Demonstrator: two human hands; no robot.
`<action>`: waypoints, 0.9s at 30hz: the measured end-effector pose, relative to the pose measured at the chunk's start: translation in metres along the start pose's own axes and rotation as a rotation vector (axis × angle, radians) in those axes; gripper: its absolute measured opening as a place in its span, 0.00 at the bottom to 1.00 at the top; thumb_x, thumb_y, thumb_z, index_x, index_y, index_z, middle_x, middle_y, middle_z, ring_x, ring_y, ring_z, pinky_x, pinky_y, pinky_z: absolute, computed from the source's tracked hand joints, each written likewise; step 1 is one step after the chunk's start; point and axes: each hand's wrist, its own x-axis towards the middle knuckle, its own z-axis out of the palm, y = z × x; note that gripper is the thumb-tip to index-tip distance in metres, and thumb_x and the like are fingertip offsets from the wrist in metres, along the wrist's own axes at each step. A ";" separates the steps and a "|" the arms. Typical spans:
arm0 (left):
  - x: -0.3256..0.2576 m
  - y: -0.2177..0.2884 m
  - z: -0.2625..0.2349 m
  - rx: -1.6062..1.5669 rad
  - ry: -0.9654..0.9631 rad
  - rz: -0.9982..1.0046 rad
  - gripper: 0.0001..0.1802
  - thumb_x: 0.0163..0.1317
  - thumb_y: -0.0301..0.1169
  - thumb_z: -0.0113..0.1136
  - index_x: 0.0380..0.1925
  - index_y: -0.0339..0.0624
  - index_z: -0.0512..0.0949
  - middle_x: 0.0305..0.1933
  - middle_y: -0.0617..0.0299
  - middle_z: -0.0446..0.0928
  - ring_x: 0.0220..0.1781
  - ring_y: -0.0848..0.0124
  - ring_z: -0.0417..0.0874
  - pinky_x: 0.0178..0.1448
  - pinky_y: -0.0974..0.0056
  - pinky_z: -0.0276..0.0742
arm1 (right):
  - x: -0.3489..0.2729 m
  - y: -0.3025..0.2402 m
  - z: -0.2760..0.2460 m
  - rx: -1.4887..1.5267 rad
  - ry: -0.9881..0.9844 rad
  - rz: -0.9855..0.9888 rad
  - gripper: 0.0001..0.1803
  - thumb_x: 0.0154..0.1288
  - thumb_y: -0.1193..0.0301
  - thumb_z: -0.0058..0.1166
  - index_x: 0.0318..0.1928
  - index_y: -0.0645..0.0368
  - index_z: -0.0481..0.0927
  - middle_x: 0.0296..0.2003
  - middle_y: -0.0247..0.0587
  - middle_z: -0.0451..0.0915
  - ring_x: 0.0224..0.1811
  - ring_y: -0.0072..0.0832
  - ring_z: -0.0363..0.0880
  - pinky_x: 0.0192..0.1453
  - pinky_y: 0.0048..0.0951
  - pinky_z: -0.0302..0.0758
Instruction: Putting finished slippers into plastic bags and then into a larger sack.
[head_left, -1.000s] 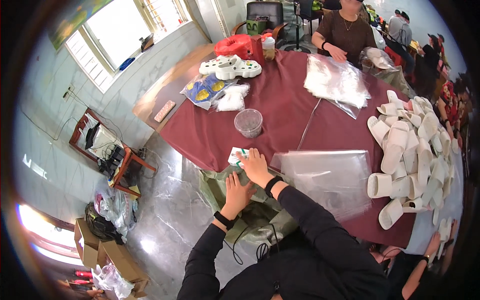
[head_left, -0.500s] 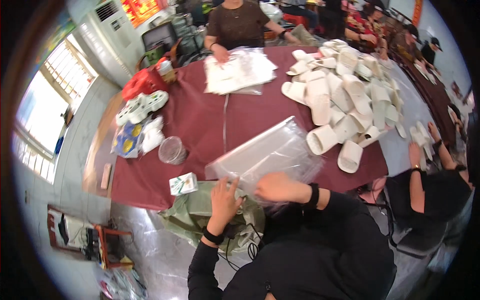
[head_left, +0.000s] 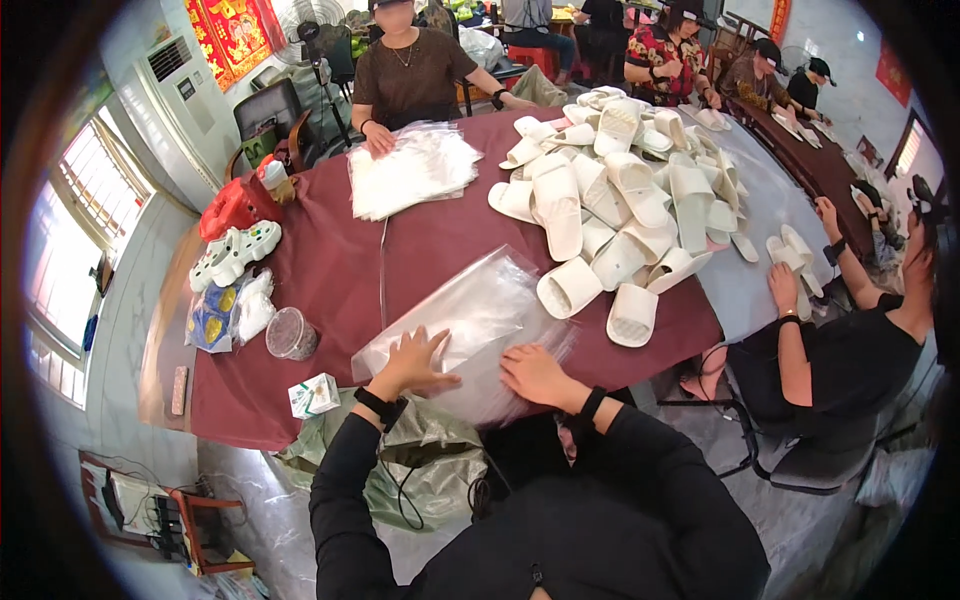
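A stack of clear plastic bags [head_left: 478,302] lies slantwise on the near edge of the dark red tablecloth. My left hand [head_left: 412,364] rests on the left part of the bags, its fingers spread. At the near right side of the stack, my right hand [head_left: 538,377] lies on the plastic with its fingers stretched out. Neither hand grips anything. Just beyond the bags, to the right, is a big heap of cream slide slippers [head_left: 610,200]. Left of my left hand stands a small white and green box [head_left: 314,396].
A clear round tub [head_left: 290,335], white clogs [head_left: 236,252] and a red bag [head_left: 236,207] stand along the left. Across the table a person keeps a hand on a pile of clear bags [head_left: 415,172]. On the right another person handles slippers [head_left: 795,258]. A green sack [head_left: 425,455] hangs below the near edge.
The view has shifted, so the table appears further left. My left hand has come onto the bags from their near-left edge. My right hand, blurred and curled before, now lies flatter on the plastic.
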 end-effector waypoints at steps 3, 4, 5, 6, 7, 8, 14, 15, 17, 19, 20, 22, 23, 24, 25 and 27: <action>0.005 -0.005 0.021 0.051 0.007 -0.010 0.61 0.34 0.69 0.64 0.69 0.59 0.53 0.70 0.35 0.49 0.69 0.33 0.51 0.66 0.35 0.50 | 0.005 0.000 0.008 -0.052 0.004 -0.035 0.22 0.60 0.60 0.52 0.50 0.61 0.75 0.54 0.41 0.72 0.58 0.39 0.69 0.58 0.42 0.65; 0.006 0.000 0.022 0.049 0.009 -0.009 0.61 0.34 0.69 0.64 0.69 0.59 0.53 0.70 0.35 0.49 0.69 0.33 0.51 0.66 0.35 0.50 | 0.006 0.001 0.009 -0.117 0.029 -0.030 0.24 0.60 0.60 0.52 0.53 0.61 0.73 0.57 0.42 0.70 0.59 0.40 0.68 0.59 0.44 0.64; 0.006 0.004 0.022 0.071 0.028 -0.021 0.62 0.34 0.69 0.64 0.69 0.57 0.51 0.70 0.35 0.48 0.69 0.32 0.49 0.66 0.34 0.50 | 0.009 0.004 0.011 -0.119 0.028 -0.031 0.24 0.60 0.60 0.52 0.53 0.61 0.73 0.57 0.42 0.70 0.59 0.40 0.68 0.59 0.44 0.64; 0.008 0.009 0.023 0.093 0.046 -0.031 0.64 0.34 0.69 0.65 0.70 0.55 0.49 0.70 0.35 0.48 0.69 0.31 0.48 0.66 0.33 0.49 | 0.014 0.008 0.012 -0.114 0.010 -0.017 0.26 0.59 0.59 0.52 0.55 0.61 0.71 0.57 0.42 0.70 0.61 0.41 0.66 0.60 0.46 0.64; 0.008 0.011 0.023 0.092 0.047 -0.033 0.64 0.34 0.69 0.65 0.70 0.55 0.49 0.70 0.35 0.48 0.69 0.31 0.48 0.66 0.33 0.49 | 0.019 0.008 0.012 -0.107 -0.007 -0.005 0.28 0.59 0.59 0.53 0.57 0.61 0.69 0.58 0.42 0.69 0.62 0.41 0.65 0.60 0.48 0.63; 0.009 0.014 0.023 0.126 0.063 -0.038 0.65 0.34 0.66 0.66 0.70 0.54 0.47 0.69 0.35 0.50 0.68 0.33 0.51 0.66 0.35 0.52 | 0.022 0.007 0.012 -0.107 -0.007 -0.006 0.28 0.59 0.59 0.53 0.57 0.61 0.69 0.58 0.42 0.69 0.62 0.41 0.65 0.60 0.48 0.63; 0.030 -0.053 0.026 -0.155 0.197 0.082 0.50 0.35 0.53 0.73 0.59 0.42 0.66 0.58 0.44 0.69 0.60 0.50 0.69 0.61 0.54 0.67 | 0.033 0.001 0.016 -0.066 -0.094 -0.015 0.32 0.58 0.58 0.53 0.61 0.59 0.65 0.62 0.43 0.65 0.66 0.41 0.61 0.60 0.50 0.63; 0.031 -0.064 0.023 -0.230 0.162 0.141 0.43 0.37 0.50 0.74 0.52 0.38 0.73 0.54 0.48 0.74 0.56 0.55 0.74 0.58 0.59 0.70 | 0.030 0.000 0.013 -0.053 -0.103 -0.022 0.32 0.57 0.58 0.55 0.60 0.58 0.66 0.62 0.43 0.65 0.66 0.40 0.61 0.61 0.51 0.63; 0.035 -0.066 0.017 -0.330 0.190 0.163 0.35 0.40 0.47 0.73 0.47 0.37 0.76 0.52 0.49 0.75 0.55 0.56 0.75 0.57 0.59 0.70 | 0.022 0.006 0.010 -0.041 -0.113 -0.014 0.32 0.56 0.58 0.56 0.60 0.57 0.67 0.62 0.43 0.65 0.66 0.40 0.61 0.61 0.51 0.63; 0.038 -0.075 0.017 -0.467 0.245 0.195 0.21 0.49 0.38 0.68 0.39 0.36 0.79 0.42 0.52 0.80 0.45 0.62 0.80 0.50 0.61 0.73 | 0.018 0.009 0.007 -0.039 -0.093 -0.011 0.31 0.56 0.59 0.56 0.59 0.56 0.68 0.62 0.43 0.65 0.65 0.40 0.62 0.61 0.51 0.63; 0.041 -0.082 0.015 -0.465 0.247 0.188 0.21 0.49 0.38 0.68 0.39 0.36 0.79 0.42 0.52 0.80 0.45 0.62 0.80 0.50 0.61 0.73 | 0.016 0.010 0.007 -0.035 -0.092 -0.017 0.31 0.56 0.59 0.56 0.59 0.56 0.68 0.62 0.43 0.65 0.65 0.40 0.62 0.61 0.51 0.63; 0.049 -0.089 0.003 -0.740 0.055 0.030 0.16 0.52 0.35 0.66 0.35 0.34 0.80 0.30 0.58 0.81 0.34 0.71 0.79 0.44 0.64 0.74 | 0.012 0.015 0.007 -0.053 -0.013 0.009 0.29 0.58 0.58 0.55 0.58 0.56 0.68 0.62 0.45 0.66 0.64 0.41 0.63 0.61 0.51 0.63; 0.051 -0.087 -0.003 -0.626 0.195 0.073 0.13 0.56 0.34 0.64 0.32 0.32 0.81 0.25 0.66 0.80 0.29 0.77 0.75 0.39 0.67 0.72 | 0.008 0.019 0.007 -0.055 -0.011 0.012 0.29 0.58 0.58 0.55 0.58 0.56 0.68 0.62 0.45 0.66 0.64 0.41 0.63 0.61 0.51 0.63; 0.053 -0.087 -0.012 -0.625 0.195 0.077 0.13 0.56 0.34 0.64 0.32 0.32 0.81 0.25 0.66 0.80 0.29 0.77 0.75 0.39 0.67 0.72 | 0.003 0.022 0.007 -0.041 0.004 0.031 0.29 0.59 0.58 0.54 0.58 0.57 0.68 0.61 0.46 0.66 0.64 0.42 0.63 0.62 0.50 0.62; 0.049 -0.089 -0.021 -0.767 0.192 0.024 0.13 0.57 0.34 0.63 0.32 0.32 0.81 0.26 0.68 0.80 0.29 0.77 0.75 0.39 0.68 0.72 | 0.002 0.020 0.004 -0.022 0.019 0.039 0.28 0.59 0.58 0.53 0.58 0.58 0.68 0.60 0.47 0.67 0.63 0.43 0.64 0.63 0.49 0.61; 0.053 -0.105 -0.028 -0.949 0.225 0.025 0.12 0.60 0.33 0.60 0.33 0.33 0.82 0.29 0.70 0.79 0.30 0.78 0.75 0.37 0.69 0.71 | 0.001 0.014 -0.003 -0.016 0.005 0.035 0.28 0.60 0.58 0.53 0.57 0.59 0.69 0.60 0.47 0.67 0.63 0.43 0.64 0.64 0.47 0.61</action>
